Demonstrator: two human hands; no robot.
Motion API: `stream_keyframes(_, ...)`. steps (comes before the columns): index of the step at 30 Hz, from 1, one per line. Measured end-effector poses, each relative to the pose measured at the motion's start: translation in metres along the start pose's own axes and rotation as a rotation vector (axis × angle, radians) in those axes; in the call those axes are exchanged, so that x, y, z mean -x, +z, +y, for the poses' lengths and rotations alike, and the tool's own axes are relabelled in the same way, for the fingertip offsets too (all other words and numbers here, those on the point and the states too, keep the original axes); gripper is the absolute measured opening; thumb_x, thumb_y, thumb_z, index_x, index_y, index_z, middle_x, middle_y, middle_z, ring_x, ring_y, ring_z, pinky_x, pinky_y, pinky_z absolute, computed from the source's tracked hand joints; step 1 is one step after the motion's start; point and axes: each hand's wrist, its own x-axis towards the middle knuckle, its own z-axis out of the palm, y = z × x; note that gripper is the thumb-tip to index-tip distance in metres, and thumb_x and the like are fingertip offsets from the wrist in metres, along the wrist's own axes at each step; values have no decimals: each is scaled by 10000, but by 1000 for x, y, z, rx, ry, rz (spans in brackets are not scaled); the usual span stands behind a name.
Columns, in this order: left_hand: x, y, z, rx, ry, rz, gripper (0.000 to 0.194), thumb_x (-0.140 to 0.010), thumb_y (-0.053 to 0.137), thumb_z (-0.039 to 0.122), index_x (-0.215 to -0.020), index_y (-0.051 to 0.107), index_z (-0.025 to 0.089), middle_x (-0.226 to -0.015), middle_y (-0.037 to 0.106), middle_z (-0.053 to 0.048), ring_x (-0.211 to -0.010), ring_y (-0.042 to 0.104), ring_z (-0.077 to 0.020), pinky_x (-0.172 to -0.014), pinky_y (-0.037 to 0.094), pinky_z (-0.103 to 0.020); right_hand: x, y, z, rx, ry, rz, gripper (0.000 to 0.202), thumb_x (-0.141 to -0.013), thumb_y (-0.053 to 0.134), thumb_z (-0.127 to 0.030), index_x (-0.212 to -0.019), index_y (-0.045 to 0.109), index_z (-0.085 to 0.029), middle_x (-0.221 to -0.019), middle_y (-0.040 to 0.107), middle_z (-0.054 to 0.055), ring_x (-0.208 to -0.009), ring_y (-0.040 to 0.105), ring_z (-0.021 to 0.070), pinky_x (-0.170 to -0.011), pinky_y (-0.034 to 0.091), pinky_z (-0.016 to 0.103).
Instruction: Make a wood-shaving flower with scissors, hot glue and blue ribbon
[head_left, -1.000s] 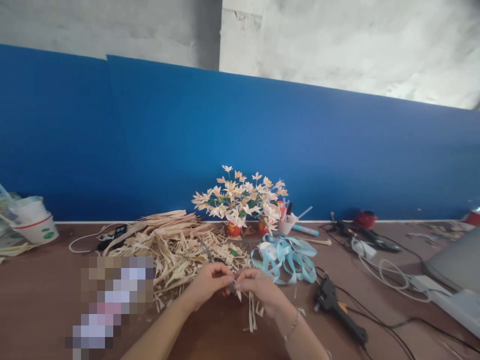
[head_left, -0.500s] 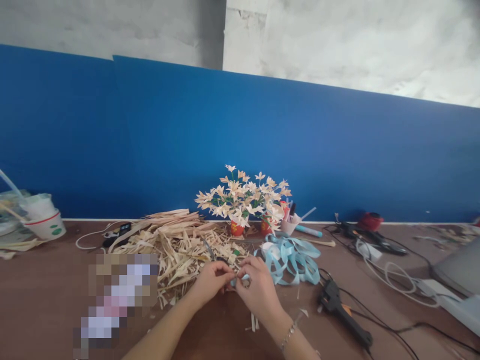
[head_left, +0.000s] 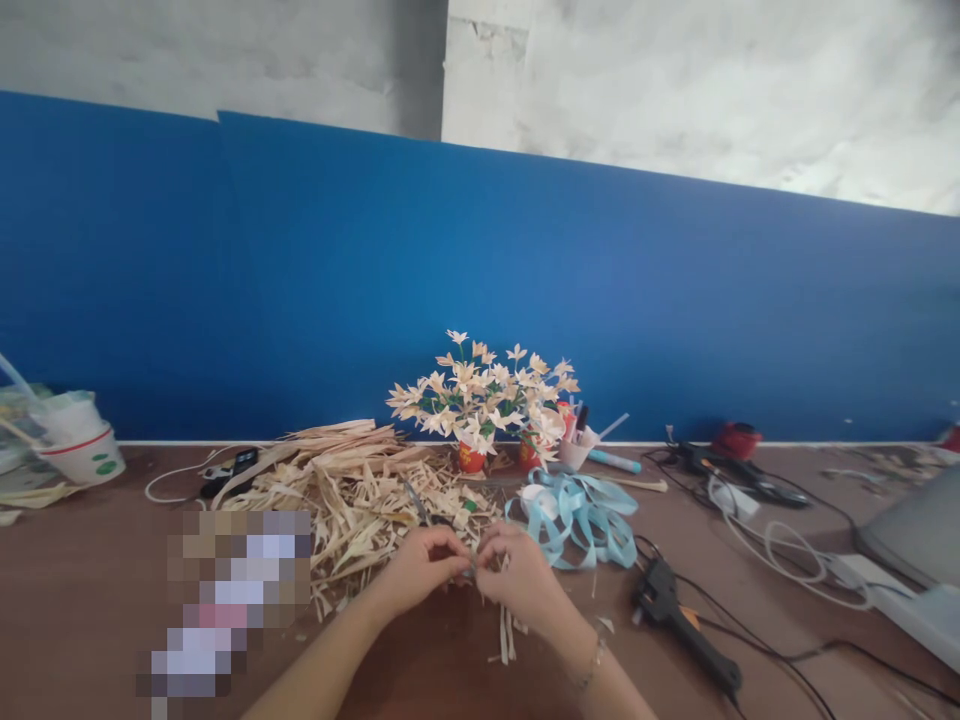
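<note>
My left hand (head_left: 421,568) and my right hand (head_left: 517,572) meet low in the middle of the view, just above the table. Thumb and fingers of each are pinched together, almost touching the other hand's tips. A small pale piece sits between them, mostly covered by the fingers; its kind cannot be made out. Right behind the hands lies a heap of dry, straw-coloured husk strips (head_left: 360,500), with scissors (head_left: 417,502) partly showing on it. A loose tangle of light blue ribbon (head_left: 581,520) lies beyond my right hand.
Cream flowers (head_left: 487,390) stand in red pots (head_left: 471,458) near the blue partition (head_left: 337,280). A black glue gun (head_left: 686,620) and cables lie to the right. At far left is a white paper cup (head_left: 86,455); a blurred-out patch (head_left: 225,600) covers something at left.
The view has shifted slightly. My right hand's fingers have drawn closer together around the small piece, and the light blue bit seen between the hands earlier is now mostly hidden.
</note>
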Motion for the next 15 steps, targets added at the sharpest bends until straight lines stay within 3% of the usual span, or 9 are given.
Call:
stream_keyframes(4,2,1,2,29,-40,-67,182,-650,655,299,-667,599,126,-568,565,14,-518,543,-110,-488,412,-213,-1,-12,-1,-248,154,-230,140,-568,556,-76,-476,613,-166,-589,569,-16,-602,520,119,-587,393,215)
stream_keyframes(7,4,2,3,40,-35,-82,192,-651,654,307,-653,582,129,-570,557,19,-506,535,-103,-470,398,-205,0,-14,0,-317,196,-304,139,-595,560,-106,-477,605,-163,-588,572,-21,-573,507,107,-567,388,208)
stream_keyframes(9,3,4,2,35,-22,-54,200,-660,642,319,-649,567,134,-564,545,23,-497,527,-101,-444,375,-196,0,-11,2,-259,160,-260,130,-604,559,-114,-494,605,-165,-600,570,-19,-594,510,112,-582,389,210)
stream_keyframes(15,0,8,-1,-7,-29,55,208,-665,619,331,-630,546,140,-492,526,33,-442,484,-93,-414,345,-197,1,6,5,120,-30,60,109,-554,559,-73,-524,582,-175,-676,563,6,-722,527,159,-685,394,256)
